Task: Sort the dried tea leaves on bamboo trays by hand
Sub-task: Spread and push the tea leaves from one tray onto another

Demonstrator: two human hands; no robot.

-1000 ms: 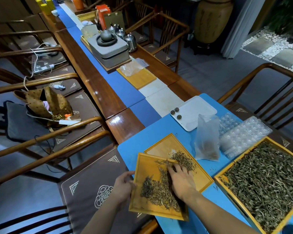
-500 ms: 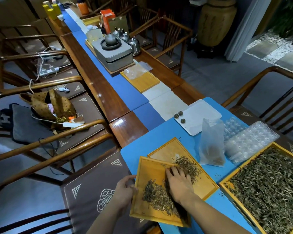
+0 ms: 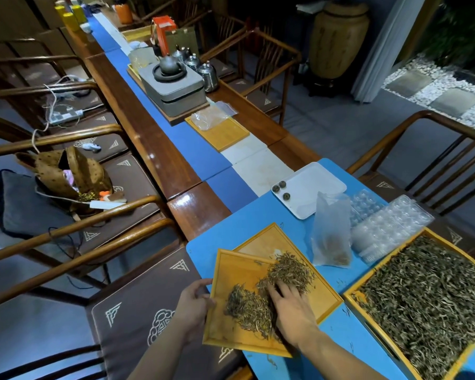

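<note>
Blue matting [image 3: 258, 223] covers the near end of the long wooden table [image 3: 154, 149], and everything I describe is placed from the small tilted tray [image 3: 231, 272] at its front edge. That small tilted tray holds a loose heap of dried tea leaves [image 3: 247, 305], and its far corner lies over a second flat tray [image 3: 272, 239], where a second pile of leaves [image 3: 291, 270] sits. The left hand [image 3: 194, 305] grips the tilted tray's left rim, fingers curled over the edge. The right hand [image 3: 292, 311] lies flat on the tray with fingers extended into the leaves, holding nothing that I can see.

To the right of the tilted tray stands a large deep tray [image 3: 351, 294] filled with leaves. Beyond it, a clear bag [image 3: 331, 237] stands upright with brownish material in its bottom, next to clear blister trays [image 3: 390, 229]. Further off is a white tray [image 3: 316, 187] with three dark tea balls [image 3: 281, 187] in one corner. Farthest along the table is a grey tea stove with a dark teapot [image 3: 169, 64] on top.

Compared with a moment ago, the pile on the flat tray has grown, the heap under the right hand has thinned, and that hand has pushed further toward the flat tray.
</note>
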